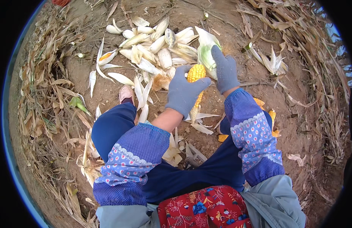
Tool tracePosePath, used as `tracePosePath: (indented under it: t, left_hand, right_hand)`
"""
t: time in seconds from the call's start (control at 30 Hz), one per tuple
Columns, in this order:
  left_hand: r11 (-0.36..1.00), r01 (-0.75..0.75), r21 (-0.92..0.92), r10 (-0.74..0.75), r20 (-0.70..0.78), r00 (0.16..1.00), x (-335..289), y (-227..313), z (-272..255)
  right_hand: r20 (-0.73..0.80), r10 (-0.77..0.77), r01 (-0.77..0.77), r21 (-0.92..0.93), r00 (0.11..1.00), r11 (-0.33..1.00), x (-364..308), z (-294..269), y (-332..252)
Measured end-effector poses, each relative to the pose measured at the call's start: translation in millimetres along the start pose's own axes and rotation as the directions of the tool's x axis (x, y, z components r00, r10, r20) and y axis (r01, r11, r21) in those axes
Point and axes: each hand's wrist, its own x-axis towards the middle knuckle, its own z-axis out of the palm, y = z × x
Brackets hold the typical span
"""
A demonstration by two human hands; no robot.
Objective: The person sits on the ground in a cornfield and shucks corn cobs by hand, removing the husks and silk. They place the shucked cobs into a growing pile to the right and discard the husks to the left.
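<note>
My left hand, in a grey glove, is closed around a bare yellow corn cob above the dirt between my knees. The cob stands nearly lengthwise in the grip, its paler narrow end toward me. Just right of it, my right hand, gloved the same way, grips a pale green and cream corn husk whose broad end points away from me. Whether the husk still joins the cob is hidden by the hands. Beyond both hands lies a pile of corn ears in dry, pale husks.
Several bare yellow cobs lie by my right leg. Loose husks litter the dirt between my legs. One partly opened ear is left of the pile. Dry stalks and leaves bank up at the left, others at the right.
</note>
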Motion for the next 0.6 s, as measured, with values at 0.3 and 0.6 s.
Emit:
tracePosePath:
  t: [0.3,0.6]
  left_hand:
    - [0.665,0.026,-0.746,-0.315,-0.249,0.916,64,-17,-66]
    - [0.479,0.188,-0.857,-0.284,0.052,0.957,67,0,20]
  right_hand:
    - [0.153,0.143,-0.016,-0.625,0.978,0.78,-8,-27,54]
    - [0.577,0.693,0.675,-0.716,0.432,0.175,-78,55,75]
